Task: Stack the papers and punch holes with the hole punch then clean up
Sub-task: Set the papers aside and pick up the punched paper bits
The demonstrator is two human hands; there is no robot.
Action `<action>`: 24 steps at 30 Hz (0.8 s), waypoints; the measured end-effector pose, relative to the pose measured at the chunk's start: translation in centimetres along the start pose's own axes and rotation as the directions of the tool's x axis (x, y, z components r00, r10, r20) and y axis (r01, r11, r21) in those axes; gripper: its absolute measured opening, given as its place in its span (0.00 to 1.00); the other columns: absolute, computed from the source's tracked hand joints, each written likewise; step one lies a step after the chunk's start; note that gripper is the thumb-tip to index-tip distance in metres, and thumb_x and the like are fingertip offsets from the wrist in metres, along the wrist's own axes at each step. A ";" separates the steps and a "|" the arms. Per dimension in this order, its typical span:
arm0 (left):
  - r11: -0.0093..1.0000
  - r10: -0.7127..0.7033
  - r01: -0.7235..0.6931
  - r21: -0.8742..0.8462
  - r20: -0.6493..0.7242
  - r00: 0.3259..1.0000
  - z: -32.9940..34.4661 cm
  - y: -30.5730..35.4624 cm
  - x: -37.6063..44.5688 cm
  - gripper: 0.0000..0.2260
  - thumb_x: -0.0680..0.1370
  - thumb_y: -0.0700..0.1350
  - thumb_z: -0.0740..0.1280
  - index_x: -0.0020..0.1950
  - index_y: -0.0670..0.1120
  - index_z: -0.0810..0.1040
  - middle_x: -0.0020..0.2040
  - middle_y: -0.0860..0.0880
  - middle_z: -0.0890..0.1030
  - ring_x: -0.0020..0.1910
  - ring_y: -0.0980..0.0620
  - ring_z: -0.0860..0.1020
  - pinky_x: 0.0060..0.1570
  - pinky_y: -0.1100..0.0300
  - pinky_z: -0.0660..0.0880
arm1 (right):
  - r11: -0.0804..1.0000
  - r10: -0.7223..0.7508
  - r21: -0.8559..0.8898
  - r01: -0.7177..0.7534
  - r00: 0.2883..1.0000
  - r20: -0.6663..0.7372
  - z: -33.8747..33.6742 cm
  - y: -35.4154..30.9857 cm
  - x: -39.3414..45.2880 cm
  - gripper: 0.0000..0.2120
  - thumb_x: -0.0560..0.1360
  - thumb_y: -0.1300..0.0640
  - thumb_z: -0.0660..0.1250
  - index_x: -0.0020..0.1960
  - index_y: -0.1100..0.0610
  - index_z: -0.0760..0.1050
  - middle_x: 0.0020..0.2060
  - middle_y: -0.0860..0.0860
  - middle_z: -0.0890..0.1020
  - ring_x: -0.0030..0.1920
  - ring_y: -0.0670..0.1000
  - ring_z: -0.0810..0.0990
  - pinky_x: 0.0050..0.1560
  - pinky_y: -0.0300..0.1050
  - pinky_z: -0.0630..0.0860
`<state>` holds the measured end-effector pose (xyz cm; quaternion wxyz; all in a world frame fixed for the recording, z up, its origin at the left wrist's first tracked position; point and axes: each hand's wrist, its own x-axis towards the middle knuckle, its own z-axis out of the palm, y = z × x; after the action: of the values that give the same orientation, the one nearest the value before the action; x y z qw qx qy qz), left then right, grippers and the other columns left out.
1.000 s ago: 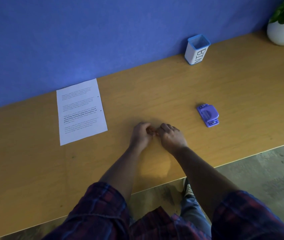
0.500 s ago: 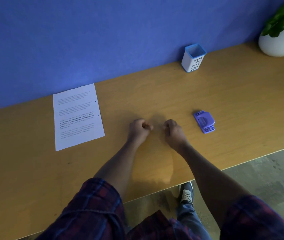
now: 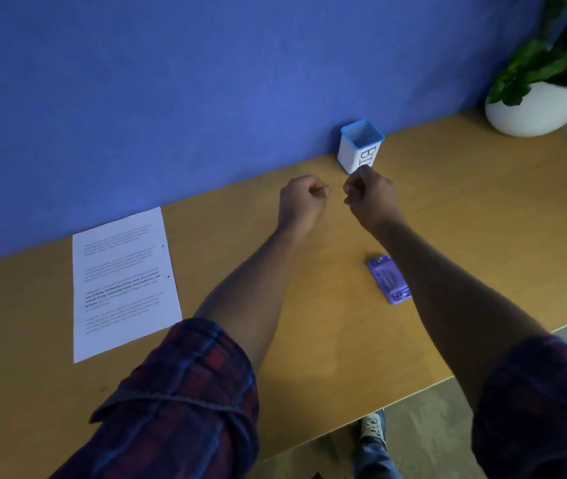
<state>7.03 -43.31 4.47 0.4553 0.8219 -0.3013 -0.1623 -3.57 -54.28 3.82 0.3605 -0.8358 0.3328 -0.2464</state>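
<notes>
Hands first, seen from the head camera: the left hand (image 3: 301, 198) and right hand (image 3: 372, 197) are both raised over the counter (image 3: 309, 340) near its back edge, fingers curled into fists, just apart from each other; whether they pinch anything tiny I cannot tell. The right one sits just in front of the white bin (image 3: 360, 146) with its blue rim, against the blue wall. The papers (image 3: 123, 285) lie flat toward the left end, two holes along their right margin. The purple hole punch (image 3: 389, 280) rests beside the right forearm, nearer the front edge.
</notes>
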 end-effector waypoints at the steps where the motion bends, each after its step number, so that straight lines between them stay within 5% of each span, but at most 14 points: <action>1: 0.999 0.012 -0.013 0.037 0.016 1.000 0.4 0.9 0.9 0.05 0.78 0.42 0.69 0.46 0.44 0.85 0.44 0.52 0.85 0.44 0.57 0.81 0.45 0.65 0.75 | 0.999 -0.007 -0.040 0.007 1.000 0.010 -0.7 0.2 1.2 0.06 0.73 0.69 0.64 0.44 0.60 0.77 0.39 0.56 0.84 0.40 0.56 0.85 0.41 0.45 0.77; 5: 0.968 0.089 -0.100 0.229 0.058 0.994 2.2 3.5 4.2 0.10 0.79 0.40 0.64 0.55 0.45 0.84 0.53 0.46 0.85 0.54 0.45 0.82 0.52 0.53 0.79 | 0.988 -0.013 -0.152 0.007 0.999 -0.040 -2.8 1.1 5.9 0.04 0.72 0.65 0.67 0.45 0.60 0.80 0.41 0.56 0.86 0.41 0.53 0.82 0.39 0.37 0.69; 11: 0.782 0.276 -0.327 0.531 0.175 0.945 5.4 4.1 7.5 0.18 0.76 0.40 0.65 0.67 0.45 0.75 0.64 0.47 0.80 0.61 0.41 0.78 0.54 0.48 0.77 | 0.953 -0.046 -0.302 0.013 0.993 -0.105 -3.8 2.5 10.7 0.09 0.72 0.63 0.65 0.47 0.58 0.83 0.45 0.57 0.86 0.47 0.60 0.82 0.46 0.48 0.78; 16: 0.702 0.295 -0.379 0.603 0.238 0.925 7.2 3.1 9.1 0.31 0.76 0.42 0.70 0.78 0.44 0.65 0.75 0.49 0.71 0.68 0.43 0.74 0.59 0.47 0.74 | 0.955 -0.025 -0.297 -0.017 0.990 -0.138 -3.1 3.2 12.9 0.11 0.73 0.64 0.62 0.48 0.59 0.83 0.45 0.58 0.86 0.47 0.60 0.82 0.43 0.44 0.74; 19: 0.655 0.289 -0.410 0.634 0.291 0.912 7.5 2.6 9.5 0.31 0.76 0.42 0.69 0.78 0.45 0.64 0.76 0.50 0.69 0.72 0.46 0.71 0.62 0.47 0.73 | 0.946 -0.031 -0.324 -0.011 0.992 -0.123 -2.5 3.0 13.5 0.12 0.71 0.67 0.61 0.49 0.62 0.82 0.46 0.61 0.85 0.47 0.63 0.82 0.45 0.50 0.79; 24: 0.648 0.249 -0.414 0.639 0.336 0.908 7.8 1.9 9.0 0.33 0.77 0.43 0.69 0.80 0.46 0.62 0.80 0.50 0.63 0.78 0.48 0.64 0.72 0.46 0.68 | 0.778 -0.097 -0.620 0.102 0.994 0.042 -2.0 2.7 13.6 0.13 0.73 0.68 0.62 0.54 0.62 0.79 0.50 0.62 0.83 0.51 0.65 0.81 0.48 0.54 0.78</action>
<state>9.01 -54.90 2.06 0.0971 0.8391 -0.5338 -0.0390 3.05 -66.56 5.34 0.0529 -0.9252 0.3494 -0.1387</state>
